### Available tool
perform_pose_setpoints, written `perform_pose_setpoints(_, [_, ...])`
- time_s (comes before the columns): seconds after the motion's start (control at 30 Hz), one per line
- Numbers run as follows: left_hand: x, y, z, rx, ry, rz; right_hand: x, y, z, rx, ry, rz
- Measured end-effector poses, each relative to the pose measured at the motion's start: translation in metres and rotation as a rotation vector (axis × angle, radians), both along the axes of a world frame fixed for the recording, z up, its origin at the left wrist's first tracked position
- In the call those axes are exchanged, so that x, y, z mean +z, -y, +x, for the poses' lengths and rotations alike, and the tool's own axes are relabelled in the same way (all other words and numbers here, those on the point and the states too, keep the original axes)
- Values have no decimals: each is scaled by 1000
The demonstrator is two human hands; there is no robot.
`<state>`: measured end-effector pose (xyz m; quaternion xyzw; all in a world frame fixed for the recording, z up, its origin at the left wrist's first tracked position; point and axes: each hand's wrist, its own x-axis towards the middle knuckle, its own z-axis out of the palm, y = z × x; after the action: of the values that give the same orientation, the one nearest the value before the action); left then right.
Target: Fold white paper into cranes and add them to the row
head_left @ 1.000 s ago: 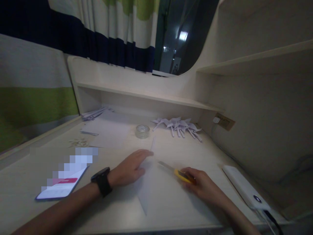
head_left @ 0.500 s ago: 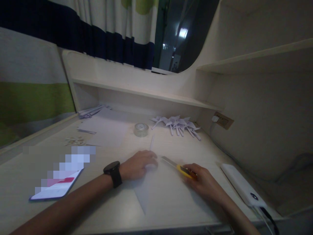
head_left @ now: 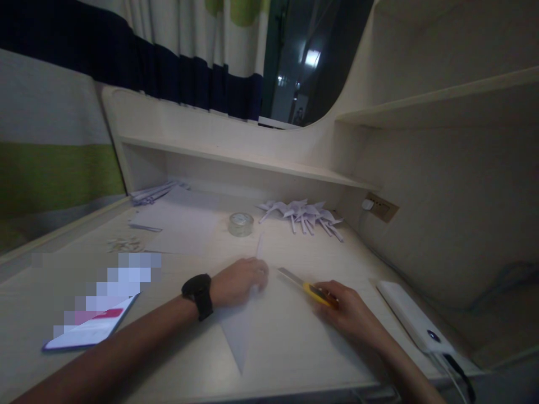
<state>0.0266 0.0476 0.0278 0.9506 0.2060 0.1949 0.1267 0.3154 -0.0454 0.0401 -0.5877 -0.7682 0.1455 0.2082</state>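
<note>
My left hand (head_left: 238, 281), with a black watch on the wrist, presses palm-down on a folded white paper (head_left: 240, 334) lying on the desk. The paper narrows to a point toward me. My right hand (head_left: 345, 308) grips a yellow utility knife (head_left: 305, 285) whose blade points up and left, toward the fingers of the left hand. The blade tip lies close to the paper's upper edge.
A roll of clear tape (head_left: 241, 224) and a cluster of folded paper cranes (head_left: 305, 216) sit farther back. A lit phone (head_left: 90, 328) lies at left, a white power bank (head_left: 415, 324) with a cable at right. Paper sheets and scraps (head_left: 177, 221) lie at back left under a shelf.
My left hand has slid forward and right over the paper, its fingers curling in. The right hand with the knife has stayed nearly in place.
</note>
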Motion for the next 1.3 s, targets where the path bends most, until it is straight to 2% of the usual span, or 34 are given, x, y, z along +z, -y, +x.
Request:
perform_pose_setpoints(0.17, [2, 2, 4, 21, -11, 13, -3, 0, 2, -8, -8, 0])
perform_pose_setpoints(0.33, [12, 2, 4, 88, -42, 54, -2, 2, -1, 20, -19, -7])
perform_pose_setpoints(0.5, [24, -9, 0, 330, -85, 54, 2, 1, -11, 111, 0, 3])
perform_pose_setpoints(0.6, [28, -13, -1, 443, -91, 35, 1, -4, -16, 120, 9, 54])
perform_pose_setpoints(0.93, [16, -17, -4, 590, -82, -78, -4, -12, -37, 185, 78, 106])
perform_pose_setpoints(1.3, [7, -14, -5, 638, -158, -21, -2, -8, -28, 232, 47, 36])
